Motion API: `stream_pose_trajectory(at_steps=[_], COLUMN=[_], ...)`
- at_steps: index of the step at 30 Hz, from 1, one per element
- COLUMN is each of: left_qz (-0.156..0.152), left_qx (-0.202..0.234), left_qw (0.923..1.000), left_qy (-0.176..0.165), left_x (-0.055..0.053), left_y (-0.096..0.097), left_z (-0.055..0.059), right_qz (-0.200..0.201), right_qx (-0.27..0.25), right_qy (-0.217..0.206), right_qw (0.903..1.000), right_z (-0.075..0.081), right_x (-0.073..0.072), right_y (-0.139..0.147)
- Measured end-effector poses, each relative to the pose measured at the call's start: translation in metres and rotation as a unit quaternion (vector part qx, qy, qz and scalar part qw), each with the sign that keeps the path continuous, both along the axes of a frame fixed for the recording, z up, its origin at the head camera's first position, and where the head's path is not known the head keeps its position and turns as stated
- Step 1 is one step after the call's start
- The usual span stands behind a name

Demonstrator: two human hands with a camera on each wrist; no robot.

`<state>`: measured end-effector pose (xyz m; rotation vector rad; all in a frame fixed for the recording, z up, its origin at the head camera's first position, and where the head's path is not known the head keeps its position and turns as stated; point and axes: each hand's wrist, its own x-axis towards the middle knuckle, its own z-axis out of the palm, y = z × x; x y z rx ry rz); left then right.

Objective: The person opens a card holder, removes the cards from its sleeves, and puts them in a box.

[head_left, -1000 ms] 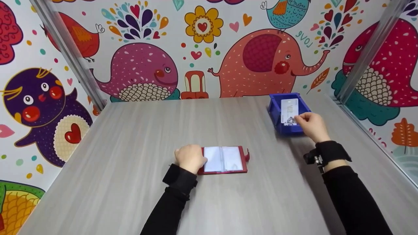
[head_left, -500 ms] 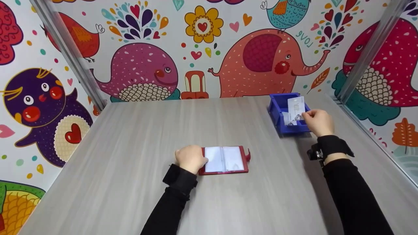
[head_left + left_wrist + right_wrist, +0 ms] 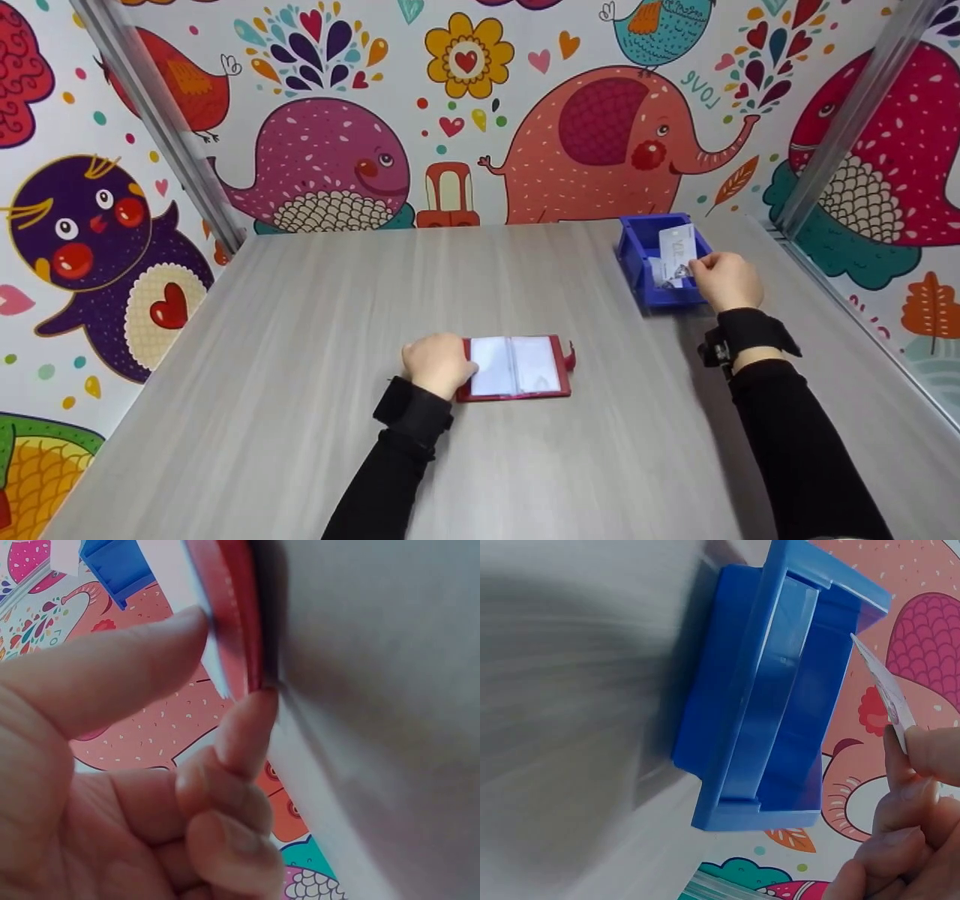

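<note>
A small red card holder [image 3: 564, 367] lies spread flat on the table, its clear sleeves showing white. My left hand [image 3: 437, 365] pinches its left cover between thumb and forefinger, as the left wrist view shows at the red edge [image 3: 236, 607]. At the far right, my right hand [image 3: 727, 280] pinches the lower corner of a white card [image 3: 677, 247] marked VIP. The card is raised over a blue bin [image 3: 637, 281], where another pale card [image 3: 658, 271] shows inside. In the right wrist view the card [image 3: 885, 686] appears nearly edge-on beside the bin's opening.
The wood-grain table [image 3: 337, 300] is bounded by printed walls [image 3: 450, 135] at the back and sides. Metal posts [image 3: 161, 120] stand at the corners. Each wrist wears a black strap [image 3: 757, 330].
The right hand has lifted the VIP card and shifted it slightly right, uncovering a card in the bin, then lowered it a little. The left hand and holder have barely moved.
</note>
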<state>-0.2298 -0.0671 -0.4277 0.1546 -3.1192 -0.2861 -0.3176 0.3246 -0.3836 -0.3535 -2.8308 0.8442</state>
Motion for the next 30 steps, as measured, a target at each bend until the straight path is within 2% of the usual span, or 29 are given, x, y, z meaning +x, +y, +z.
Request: stream_pose_trajectory(at_steps=[8,13,17,22,30], left_qz=[-0.001,-0.004,-0.004,-0.002,-0.002], left_qx=[-0.003,0.002,0.005,0.006,0.004], left_qw=[1.0000,1.0000,1.0000,1.0000,1.0000], left_qy=[-0.005,-0.001,-0.001,-0.002,-0.003], left_x=[0.000,0.001,0.000,0.001,0.001], left_y=[0.000,0.000,0.000,0.000,0.000], left_z=[0.000,0.000,-0.001,0.001,0.001], right_qz=[-0.009,0.018,0.034,0.045,0.082], right_qx=[0.011,0.036,0.051,0.036,0.040], right_qy=[0.005,0.005,0.023,0.044,0.087], right_qw=[0.9999,0.9992,0.9978,0.9973,0.9920], right_z=[-0.004,-0.009,-0.009,-0.006,0.000], right_x=[-0.004,-0.006,-0.005,-0.003,0.002], right_y=[-0.005,-0.007,-0.010,-0.013,-0.025])
